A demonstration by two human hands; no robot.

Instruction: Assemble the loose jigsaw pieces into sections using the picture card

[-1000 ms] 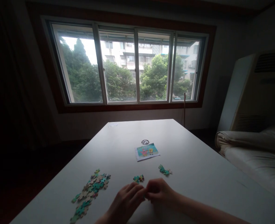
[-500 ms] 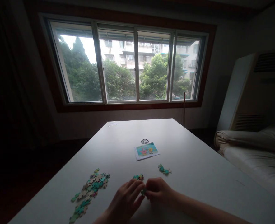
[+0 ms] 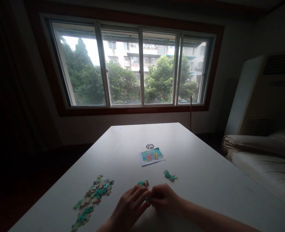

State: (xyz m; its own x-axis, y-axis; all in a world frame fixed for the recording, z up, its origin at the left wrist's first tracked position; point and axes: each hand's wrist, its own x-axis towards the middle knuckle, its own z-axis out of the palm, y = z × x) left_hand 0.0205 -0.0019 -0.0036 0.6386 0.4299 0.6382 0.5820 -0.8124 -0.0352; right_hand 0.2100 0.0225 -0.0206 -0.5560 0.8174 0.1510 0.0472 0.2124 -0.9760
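My left hand (image 3: 132, 204) and my right hand (image 3: 165, 196) meet near the front middle of the white table, both with fingers closed. Between their fingertips is a green jigsaw puzzle piece (image 3: 147, 198), partly covered by the fingers; whether it is one piece or joined ones I cannot tell. Just beyond my left fingers lies a small group of teal and multicoloured puzzle pieces (image 3: 143, 183), its near side hidden by the hand. A large loose pile of puzzle pieces (image 3: 94, 196), some face down, spreads to the left. Another small cluster of green pieces (image 3: 170, 176) lies beyond my right hand.
Farther back on the white table (image 3: 193, 154) lies a picture card (image 3: 152, 156) with cartoon figures, and a round black-and-white item (image 3: 150, 146) behind it. A clear scrap (image 3: 117, 128) is at the far left corner. A sofa (image 3: 258, 161) stands to the right.
My fingers have closed in slightly, so less of the green puzzle piece shows between them. The piles and the picture card have not moved.
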